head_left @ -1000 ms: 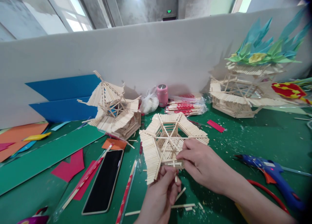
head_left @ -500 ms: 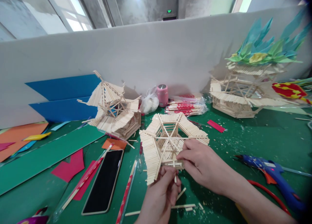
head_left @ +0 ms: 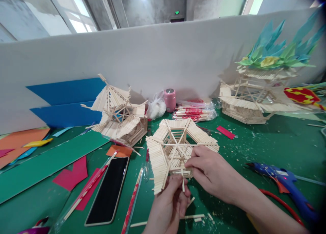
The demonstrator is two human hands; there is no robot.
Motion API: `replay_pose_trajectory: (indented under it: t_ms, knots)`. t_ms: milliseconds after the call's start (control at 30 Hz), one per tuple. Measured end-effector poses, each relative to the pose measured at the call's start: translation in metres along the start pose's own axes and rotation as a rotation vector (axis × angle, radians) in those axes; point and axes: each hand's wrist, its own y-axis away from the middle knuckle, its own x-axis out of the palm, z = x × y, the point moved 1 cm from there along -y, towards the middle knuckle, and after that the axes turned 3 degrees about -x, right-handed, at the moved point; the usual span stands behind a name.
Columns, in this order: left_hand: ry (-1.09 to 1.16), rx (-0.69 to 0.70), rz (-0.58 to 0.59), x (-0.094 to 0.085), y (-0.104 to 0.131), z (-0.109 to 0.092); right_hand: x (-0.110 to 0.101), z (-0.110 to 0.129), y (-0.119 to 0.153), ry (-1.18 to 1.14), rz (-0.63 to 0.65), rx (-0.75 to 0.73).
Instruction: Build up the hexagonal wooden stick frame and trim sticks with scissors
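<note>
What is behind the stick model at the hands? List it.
Farther back behind the stick model: a pink canister, a plastic bag and packaged sticks. Whatever the model itself screens cannot be seen.

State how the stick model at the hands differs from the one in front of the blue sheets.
The front model has an open top crossed by thin sticks; the left model rises to a peaked upper roof. The left hand and right hand are at the front model; neither is at the left model. Both models have sloping roofs of pale sticks.
</note>
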Motion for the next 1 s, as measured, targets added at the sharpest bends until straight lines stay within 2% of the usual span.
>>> replay_pose_trajectory:
  t_ms: [333,1000]
  knots:
    - [-0.073,0.078,0.079,-0.0048,-0.0024,0.0042,0.0011,0.0008,-0.0006,-0.004,-0.014,-0.004]
    - [-0.102,0.102,0.079,-0.0045,-0.0042,0.006,0.0017,-0.0004,-0.0013,-0.011,0.002,-0.013]
